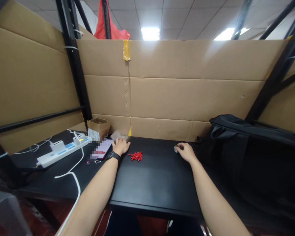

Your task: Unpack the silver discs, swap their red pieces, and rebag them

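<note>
My left hand [121, 145], with a black band at the wrist, reaches to the back of the black table [157, 177] and rests on a clear plastic bag [118, 135]; its fingers are curled onto the bag. A small heap of red pieces [136, 156] lies just right of that hand. My right hand [185, 151] is closed round a small grey round object [176, 148] at the table's back right. A phone [102, 149] lies just left of my left wrist.
A white power strip [61, 151] with white cables lies at the left. A small open cardboard box [98, 127] stands in the back left corner. A black bag [250, 154] fills the right side. Cardboard walls and black metal posts enclose the table.
</note>
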The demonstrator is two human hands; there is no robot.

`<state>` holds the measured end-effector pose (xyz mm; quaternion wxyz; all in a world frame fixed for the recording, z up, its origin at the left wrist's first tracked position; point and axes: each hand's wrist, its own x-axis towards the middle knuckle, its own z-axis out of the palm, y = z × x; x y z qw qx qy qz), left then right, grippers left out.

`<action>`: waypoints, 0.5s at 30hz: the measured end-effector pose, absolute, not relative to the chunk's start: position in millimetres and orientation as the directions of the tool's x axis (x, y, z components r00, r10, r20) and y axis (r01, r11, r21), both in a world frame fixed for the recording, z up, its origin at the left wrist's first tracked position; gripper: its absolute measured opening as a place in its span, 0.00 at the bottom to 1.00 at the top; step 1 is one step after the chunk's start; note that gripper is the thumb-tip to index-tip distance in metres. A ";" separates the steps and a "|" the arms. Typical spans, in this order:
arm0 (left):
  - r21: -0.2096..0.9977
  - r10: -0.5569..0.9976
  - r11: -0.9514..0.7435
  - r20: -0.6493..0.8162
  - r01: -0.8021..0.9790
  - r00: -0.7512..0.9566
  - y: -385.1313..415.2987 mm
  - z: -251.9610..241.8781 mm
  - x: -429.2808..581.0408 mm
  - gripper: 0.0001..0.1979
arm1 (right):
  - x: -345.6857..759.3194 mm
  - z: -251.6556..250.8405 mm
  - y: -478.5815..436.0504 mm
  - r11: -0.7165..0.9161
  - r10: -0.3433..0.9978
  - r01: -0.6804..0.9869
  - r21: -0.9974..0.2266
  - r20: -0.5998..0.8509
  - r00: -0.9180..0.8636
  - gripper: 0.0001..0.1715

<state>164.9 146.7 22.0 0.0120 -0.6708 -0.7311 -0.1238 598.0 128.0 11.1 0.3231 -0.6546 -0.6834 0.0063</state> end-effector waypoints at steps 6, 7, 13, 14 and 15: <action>0.124 0.952 0.089 0.280 0.988 -0.121 141.6 23.9 166.9 0.28 | 598.4 12.5 127.1 0.152 0.897 0.888 -0.434 0.438 0.060 0.17; 0.112 0.950 0.101 0.285 0.989 -0.129 140.9 24.4 167.6 0.28 | 598.4 12.6 126.9 0.151 0.898 0.889 -0.433 0.436 0.059 0.17; 0.095 0.933 0.174 0.301 0.980 -0.195 137.4 25.6 174.2 0.28 | 598.0 11.3 126.9 0.140 0.892 0.891 -0.431 0.446 0.075 0.21; 0.096 0.932 0.172 0.308 0.980 -0.193 137.0 25.4 175.0 0.27 | 598.0 10.8 127.2 0.139 0.891 0.891 -0.433 0.448 0.078 0.21; 0.095 0.929 0.168 0.317 0.981 -0.190 136.8 25.3 175.7 0.27 | 598.0 10.2 127.5 0.140 0.890 0.889 -0.435 0.449 0.079 0.21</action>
